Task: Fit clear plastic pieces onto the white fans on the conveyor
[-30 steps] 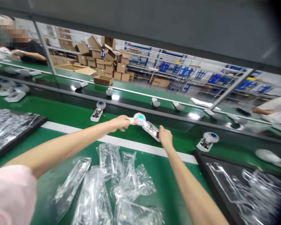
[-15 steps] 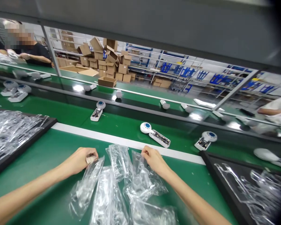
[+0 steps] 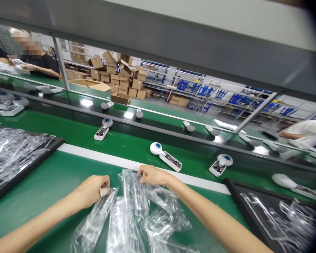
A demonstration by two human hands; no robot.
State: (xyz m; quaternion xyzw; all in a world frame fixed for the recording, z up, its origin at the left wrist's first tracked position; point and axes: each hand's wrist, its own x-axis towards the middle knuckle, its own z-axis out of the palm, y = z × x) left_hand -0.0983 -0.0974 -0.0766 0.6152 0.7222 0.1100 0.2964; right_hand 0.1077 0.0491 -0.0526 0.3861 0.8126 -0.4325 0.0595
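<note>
My left hand [image 3: 94, 189] is closed on the top end of a clear plastic bag [image 3: 93, 225], with a pale covering on a fingertip. To its right, my right hand [image 3: 150, 175] pinches the upper edge of another clear bag [image 3: 133, 191]. More clear bags with transparent pieces in them, such as this bag [image 3: 123, 228] and this crumpled bag [image 3: 165, 221], lie spread on the green work surface [image 3: 55, 182] between and below my hands. What exactly the bags contain is hard to make out.
Opened white round-headed devices [image 3: 171, 161] lie on the green belt [image 3: 131, 147] beyond a white strip [image 3: 100, 154]. Black trays of clear plastic parts flank me, left tray [image 3: 50, 149] and right tray [image 3: 242, 203]. Co-workers [image 3: 46, 63] sit across the line. A grey beam [image 3: 158, 42] hangs overhead.
My right hand has moved left from the crumpled bag on the right to the middle bag's top. My left hand keeps its hold. The belt devices appear shifted left in view.
</note>
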